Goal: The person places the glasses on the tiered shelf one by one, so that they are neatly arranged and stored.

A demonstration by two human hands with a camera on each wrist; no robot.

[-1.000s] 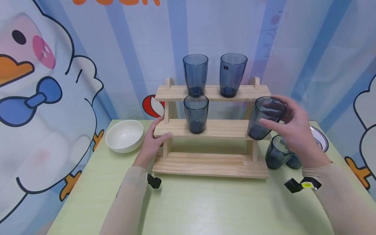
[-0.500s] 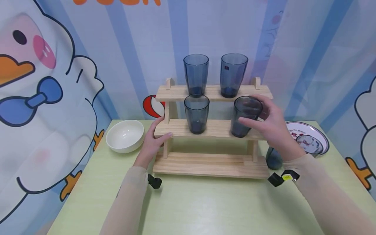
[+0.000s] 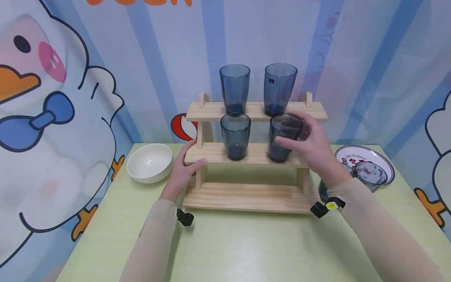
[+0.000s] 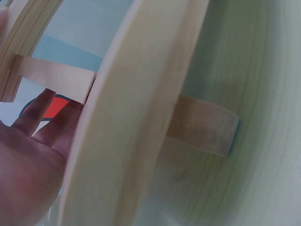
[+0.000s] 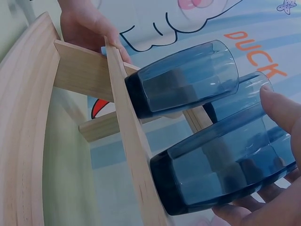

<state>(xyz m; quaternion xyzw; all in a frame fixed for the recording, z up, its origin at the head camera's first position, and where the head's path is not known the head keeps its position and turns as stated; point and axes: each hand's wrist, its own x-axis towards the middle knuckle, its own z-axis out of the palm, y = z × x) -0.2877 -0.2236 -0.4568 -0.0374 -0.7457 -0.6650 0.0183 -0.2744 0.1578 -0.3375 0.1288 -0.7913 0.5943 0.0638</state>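
Observation:
My right hand (image 3: 313,150) holds a blue-grey tinted glass tumbler (image 3: 276,147) near its rim, thumb in front and fingers behind. The tumbler is nearly upright, its base at the right part of the middle tier of a wooden three-tier display shelf (image 3: 243,200). In the right wrist view the held tumbler's base (image 5: 167,186) meets the board's edge. A matching tumbler (image 3: 235,139) stands to its left on that tier. Two more, a left tumbler (image 3: 234,88) and a stickered tumbler (image 3: 280,90), occupy the top tier. My left hand (image 3: 180,170) grips the middle tier's left end.
On the table's left stands a white bowl (image 3: 149,163). At the right, partly behind my right forearm, are two more tumblers, one of them a clear-looking tumbler (image 3: 370,174), with a patterned plate (image 3: 385,164) behind. A printed curtain (image 3: 158,58) backs the table.
My right hand has carried the tumbler leftward from the shelf's right end onto the middle tier, and it has gone from tilted to nearly upright. My left hand has stayed in place.

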